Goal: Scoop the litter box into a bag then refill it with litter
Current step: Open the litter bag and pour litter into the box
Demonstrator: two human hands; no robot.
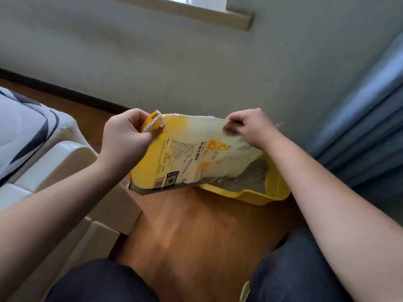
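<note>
A yellow and white litter bag (192, 153) hangs tilted above the yellow litter box (277, 192), hiding most of it. My left hand (126, 136) grips the bag's folded top left corner. My right hand (250, 127) pinches its top right edge. Grey litter (253, 177) shows in the box under the bag's lower right side. The box stands on the wooden floor against the wall.
A white bed frame (65, 168) with patterned bedding (24, 127) stands at the left. Blue curtains (366, 118) hang at the right. My knees in dark trousers (294, 269) frame the wooden floor (196, 236) at the bottom. A grey wall (196, 62) is behind.
</note>
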